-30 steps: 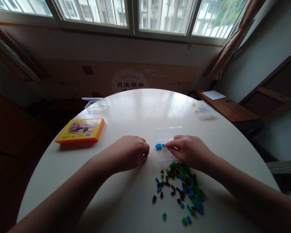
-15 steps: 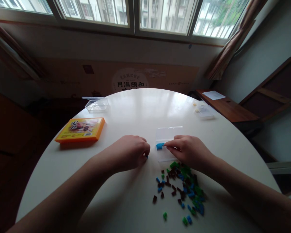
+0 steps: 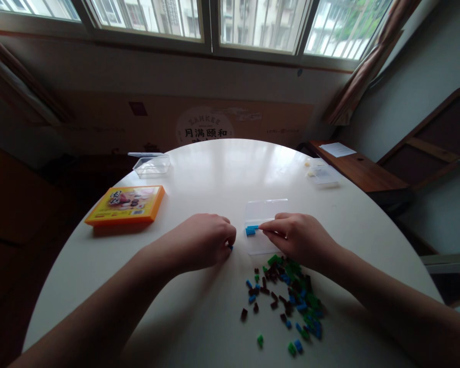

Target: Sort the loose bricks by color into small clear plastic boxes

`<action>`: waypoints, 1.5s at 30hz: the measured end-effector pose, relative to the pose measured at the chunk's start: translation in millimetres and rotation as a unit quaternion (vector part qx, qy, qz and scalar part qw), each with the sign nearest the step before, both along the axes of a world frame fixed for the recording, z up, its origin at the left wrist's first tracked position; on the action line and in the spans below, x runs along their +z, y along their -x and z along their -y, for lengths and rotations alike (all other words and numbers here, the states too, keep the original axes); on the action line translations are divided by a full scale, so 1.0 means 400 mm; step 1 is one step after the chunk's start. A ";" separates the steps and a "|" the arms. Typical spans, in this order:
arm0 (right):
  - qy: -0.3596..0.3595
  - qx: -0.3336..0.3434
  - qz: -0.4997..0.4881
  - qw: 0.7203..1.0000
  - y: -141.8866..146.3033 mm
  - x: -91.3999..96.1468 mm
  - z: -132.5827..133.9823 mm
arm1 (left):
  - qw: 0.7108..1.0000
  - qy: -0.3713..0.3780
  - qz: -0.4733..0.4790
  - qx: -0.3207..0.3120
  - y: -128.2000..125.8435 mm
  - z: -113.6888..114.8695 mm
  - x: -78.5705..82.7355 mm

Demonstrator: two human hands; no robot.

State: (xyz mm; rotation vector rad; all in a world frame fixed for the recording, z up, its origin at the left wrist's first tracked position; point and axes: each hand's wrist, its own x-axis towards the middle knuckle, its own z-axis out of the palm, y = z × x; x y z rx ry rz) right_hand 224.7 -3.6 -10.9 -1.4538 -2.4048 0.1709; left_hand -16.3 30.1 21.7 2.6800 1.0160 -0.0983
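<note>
My left hand [image 3: 213, 240] is closed low over the table, with a small blue building brick [image 3: 230, 248] showing under its fingertips. My right hand [image 3: 293, 232] reaches over a clear plastic box [image 3: 270, 208], fingers pinched at the right end of a row of blue bricks [image 3: 250, 231] lying in it. Whether the fingertips grip or only press a brick there is hard to see, but they touch the row. Nearer to me, below the right hand, a loose pile of small green, brown and blue bricks [image 3: 291, 286] is spread on the white table [image 3: 199, 317].
An orange and yellow flat box [image 3: 124, 204] lies at the left. Behind it stands a clear container [image 3: 151, 166] with its lid raised. Another clear container [image 3: 324, 175] with pale pieces sits at the far right, near a wooden side table [image 3: 371, 168] bearing a paper sheet [image 3: 337, 149].
Both hands hold nearly the same pose. The whole view has shifted very slightly; a little more of the blue brick shows beneath my left fingertips.
</note>
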 end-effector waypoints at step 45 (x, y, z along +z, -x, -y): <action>-0.083 0.110 -0.167 0.976 -0.002 0.006 0.040 | 0.974 -0.013 0.213 0.077 -0.083 0.068 -0.019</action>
